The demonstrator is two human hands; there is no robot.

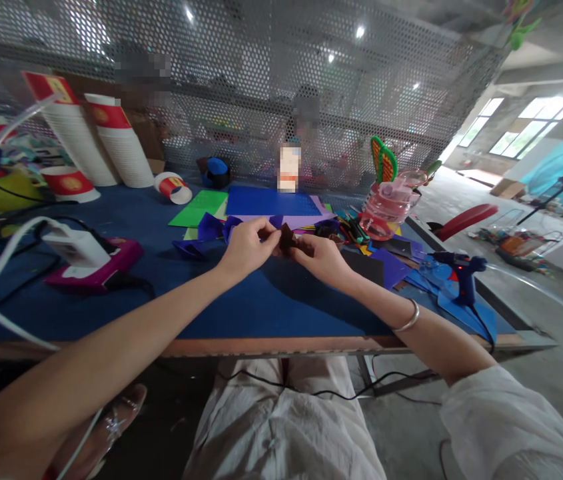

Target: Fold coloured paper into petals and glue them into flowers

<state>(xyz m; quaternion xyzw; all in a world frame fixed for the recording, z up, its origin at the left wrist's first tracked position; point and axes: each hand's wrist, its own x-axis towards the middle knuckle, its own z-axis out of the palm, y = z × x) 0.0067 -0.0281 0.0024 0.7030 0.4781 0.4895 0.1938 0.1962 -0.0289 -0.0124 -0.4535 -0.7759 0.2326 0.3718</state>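
Note:
Both my hands meet above the middle of the blue table, pinching a small dark brown folded piece [287, 237], perhaps foam or paper. My left hand [250, 245] has thumb and forefinger closed at its left edge. On the other side my right hand [325, 259] grips it with bent fingers, which partly hide it. Purple-blue curled pieces [210, 228] lie just beyond my left hand. Behind the hands are stacked coloured sheets, with a blue sheet [271, 201] on top and a green sheet [200, 208] at the left.
A blue glue gun [464, 277] stands at the right edge. Scissors [358, 230] and a pink clear jar [385, 210] are back right. At left are a magenta power strip [96, 265] with cables and tall paper cup stacks [124, 143]. A perforated metal screen [241, 87] closes the back.

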